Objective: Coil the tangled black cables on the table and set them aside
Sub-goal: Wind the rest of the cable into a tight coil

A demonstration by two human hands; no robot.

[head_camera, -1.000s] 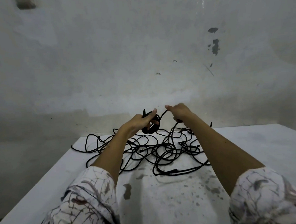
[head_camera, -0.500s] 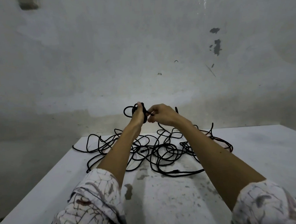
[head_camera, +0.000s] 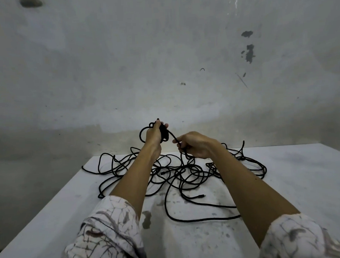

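Both arms reach forward over a white table [head_camera: 297, 173], stained and speckled with dark marks near its front. Left hand [head_camera: 154, 134] raised above the far edge of the table, fist closed around a small coil [head_camera: 164, 133] of black cable; loops of the coil stick out to the left of the fist and past the fingers on the right. One strand runs from the coil down and right into the right hand [head_camera: 195, 145], which sits lower and just beside the left, fingers curled and pinching that strand. Hands close together but not touching. Below them the rest of the tangled cables [head_camera: 179, 173] lies spread across the far half of the table in overlapping loops, some reaching toward the left edge, some toward the right. A loose end with a connector [head_camera: 201, 196] rests on the table near the middle. Patterned white sleeves [head_camera: 109, 236] pushed up on both forearms. Behind the table, a grey scuffed wall [head_camera: 161, 60].
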